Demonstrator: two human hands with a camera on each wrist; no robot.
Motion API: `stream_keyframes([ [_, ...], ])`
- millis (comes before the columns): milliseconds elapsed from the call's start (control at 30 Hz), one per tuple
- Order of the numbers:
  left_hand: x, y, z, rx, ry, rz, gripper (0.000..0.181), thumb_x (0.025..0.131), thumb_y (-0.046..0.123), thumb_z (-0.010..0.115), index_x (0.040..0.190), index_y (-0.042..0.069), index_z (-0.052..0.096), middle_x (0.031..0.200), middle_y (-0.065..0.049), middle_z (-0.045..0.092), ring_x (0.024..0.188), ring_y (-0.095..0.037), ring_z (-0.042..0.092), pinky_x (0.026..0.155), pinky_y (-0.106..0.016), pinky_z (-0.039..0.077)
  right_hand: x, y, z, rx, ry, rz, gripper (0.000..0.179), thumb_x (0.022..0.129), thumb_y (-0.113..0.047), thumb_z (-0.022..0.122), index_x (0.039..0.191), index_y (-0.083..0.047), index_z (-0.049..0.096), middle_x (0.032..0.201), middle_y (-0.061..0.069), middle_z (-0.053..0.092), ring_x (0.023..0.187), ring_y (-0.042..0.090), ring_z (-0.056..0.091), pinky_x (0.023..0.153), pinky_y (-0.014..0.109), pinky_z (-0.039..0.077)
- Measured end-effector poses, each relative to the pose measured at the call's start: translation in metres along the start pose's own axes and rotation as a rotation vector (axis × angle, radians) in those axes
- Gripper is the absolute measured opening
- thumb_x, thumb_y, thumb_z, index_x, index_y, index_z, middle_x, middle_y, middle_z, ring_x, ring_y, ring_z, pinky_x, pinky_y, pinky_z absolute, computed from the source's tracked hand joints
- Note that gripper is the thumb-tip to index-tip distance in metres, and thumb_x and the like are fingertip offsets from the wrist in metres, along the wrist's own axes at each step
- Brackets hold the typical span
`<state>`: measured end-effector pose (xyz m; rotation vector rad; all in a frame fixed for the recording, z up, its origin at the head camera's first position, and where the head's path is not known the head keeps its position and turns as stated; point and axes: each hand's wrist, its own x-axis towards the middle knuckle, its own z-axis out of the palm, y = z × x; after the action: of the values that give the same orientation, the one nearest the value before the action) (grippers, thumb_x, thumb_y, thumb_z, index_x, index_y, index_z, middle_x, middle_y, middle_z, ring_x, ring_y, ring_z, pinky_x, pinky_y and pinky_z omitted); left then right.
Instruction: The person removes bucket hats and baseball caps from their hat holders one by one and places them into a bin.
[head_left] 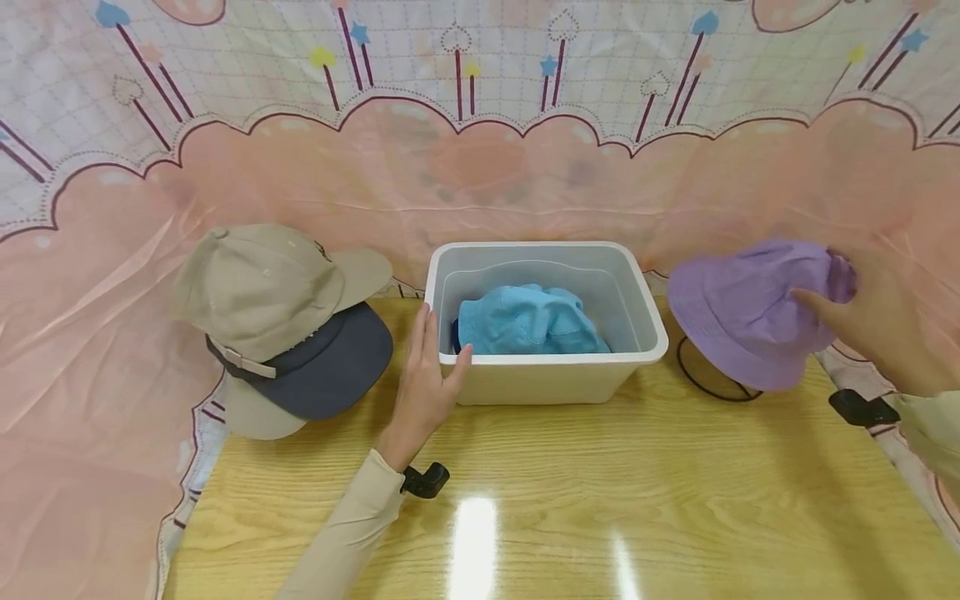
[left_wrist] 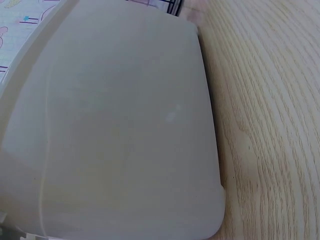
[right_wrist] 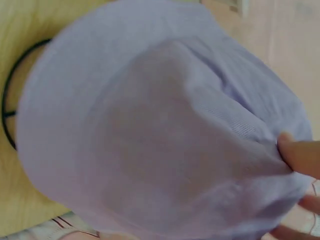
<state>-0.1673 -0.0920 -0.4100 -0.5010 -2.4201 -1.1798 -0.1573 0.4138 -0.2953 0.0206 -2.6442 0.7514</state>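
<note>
My right hand (head_left: 885, 321) pinches the crown of a purple bucket hat (head_left: 757, 308), with the thumb on the near side. In the right wrist view the cloth of the purple hat (right_wrist: 140, 135) is creased toward the thumb (right_wrist: 300, 155). The hat tilts over a black wire ring stand (head_left: 708, 383). At the near left corner of a white plastic bin (head_left: 540, 381), my left hand (head_left: 427, 383) rests with fairly straight fingers along the side and the thumb at the front rim. A crumpled light-blue cloth hat (head_left: 528, 321) lies inside the bin, partly covering something dark blue.
Left of the bin sits a stack of caps: a beige cap (head_left: 258, 279) on top, a navy-brimmed cap (head_left: 337, 367) below it, and a beige brim (head_left: 258, 412) at the bottom. A patterned pink cloth (head_left: 480, 183) hangs behind the wooden table (head_left: 570, 500).
</note>
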Motion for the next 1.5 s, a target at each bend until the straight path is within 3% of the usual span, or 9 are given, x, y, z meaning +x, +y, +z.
stream_keyframes([
  [133, 0.000, 0.000, -0.001, 0.000, -0.001, -0.002, 0.072, 0.097, 0.038, 0.049, 0.148, -0.004, 0.021, 0.155, -0.017, 0.014, 0.140, -0.028, 0.020, 0.105, -0.051, 0.029, -0.010, -0.002, 0.007, -0.027, 0.089, 0.038, 0.055, 0.083, -0.019, 0.073, 0.131, -0.002, 0.053, 0.107, 0.016, 0.053, 0.090, 0.024, 0.041, 0.077, 0.026, 0.028],
  [267, -0.001, 0.000, -0.002, -0.002, 0.002, -0.003, 0.072, 0.097, 0.038, 0.049, 0.147, -0.005, 0.022, 0.155, -0.017, 0.014, 0.140, -0.028, 0.020, 0.106, -0.051, 0.029, -0.012, -0.008, 0.013, -0.057, 0.200, 0.069, 0.040, 0.085, -0.018, 0.070, 0.110, 0.013, 0.063, 0.119, 0.023, 0.060, 0.100, 0.034, 0.060, 0.076, 0.010, 0.032],
  [367, -0.002, -0.001, -0.003, 0.000, 0.008, -0.003, 0.071, 0.097, 0.038, 0.049, 0.146, -0.007, 0.024, 0.155, -0.017, 0.014, 0.140, -0.028, 0.020, 0.106, -0.051, 0.028, -0.011, -0.010, 0.019, -0.036, 0.280, 0.092, 0.030, 0.086, -0.014, 0.068, 0.101, 0.012, 0.067, 0.118, 0.024, 0.060, 0.096, 0.011, 0.064, 0.073, 0.002, 0.033],
  [500, -0.003, 0.000, -0.003, 0.002, 0.008, 0.000, 0.072, 0.096, 0.037, 0.050, 0.146, -0.008, 0.024, 0.155, -0.018, 0.015, 0.140, -0.029, 0.020, 0.106, -0.052, 0.028, -0.015, -0.009, 0.022, 0.016, 0.348, 0.161, 0.026, 0.087, -0.014, 0.063, 0.102, 0.006, 0.070, 0.101, -0.009, 0.068, 0.072, -0.023, 0.042, 0.064, 0.002, 0.034],
  [667, -0.002, 0.001, 0.000, 0.014, -0.012, -0.001, 0.073, 0.096, 0.039, 0.050, 0.146, -0.007, 0.023, 0.155, -0.018, 0.015, 0.139, -0.030, 0.021, 0.105, -0.052, 0.029, -0.015, -0.005, 0.017, 0.064, 0.431, 0.139, 0.022, 0.087, -0.010, 0.062, 0.100, 0.005, 0.072, 0.079, -0.038, 0.051, 0.070, -0.020, 0.046, 0.067, 0.004, 0.036],
  [800, -0.003, 0.001, 0.002, 0.010, -0.026, -0.007, 0.074, 0.096, 0.041, 0.049, 0.146, -0.007, 0.023, 0.155, -0.017, 0.015, 0.140, -0.030, 0.020, 0.105, -0.051, 0.030, -0.007, 0.000, 0.007, 0.071, 0.426, 0.130, 0.021, 0.088, -0.006, 0.061, 0.103, 0.005, 0.071, 0.079, -0.037, 0.052, 0.073, -0.020, 0.049, 0.065, 0.002, 0.037],
  [1133, -0.002, 0.002, 0.002, 0.006, -0.014, 0.006, 0.073, 0.096, 0.039, 0.049, 0.145, -0.008, 0.024, 0.155, -0.018, 0.015, 0.140, -0.029, 0.020, 0.106, -0.051, 0.028, 0.014, 0.003, -0.029, 0.093, 0.217, 0.344, 0.026, 0.095, -0.021, 0.053, 0.086, -0.046, 0.056, 0.066, -0.037, 0.043, 0.060, -0.012, 0.041, 0.048, 0.009, 0.034],
  [1400, -0.001, 0.002, 0.001, 0.007, -0.017, 0.012, 0.074, 0.096, 0.038, 0.051, 0.146, -0.008, 0.023, 0.155, -0.017, 0.014, 0.140, -0.030, 0.020, 0.105, -0.051, 0.029, 0.027, 0.000, -0.035, 0.126, 0.264, 0.486, 0.031, 0.096, -0.026, 0.053, 0.079, -0.052, 0.050, 0.063, -0.036, 0.040, 0.062, -0.013, 0.039, 0.052, 0.007, 0.031],
  [1500, -0.001, 0.002, 0.000, 0.007, -0.016, 0.007, 0.074, 0.096, 0.039, 0.051, 0.146, -0.008, 0.023, 0.155, -0.017, 0.013, 0.140, -0.030, 0.019, 0.106, -0.051, 0.028, 0.042, 0.025, -0.033, 0.173, 0.297, 0.565, 0.019, 0.094, -0.033, 0.057, 0.089, -0.051, 0.058, 0.070, -0.032, 0.043, 0.065, -0.012, 0.040, 0.055, 0.009, 0.031],
])
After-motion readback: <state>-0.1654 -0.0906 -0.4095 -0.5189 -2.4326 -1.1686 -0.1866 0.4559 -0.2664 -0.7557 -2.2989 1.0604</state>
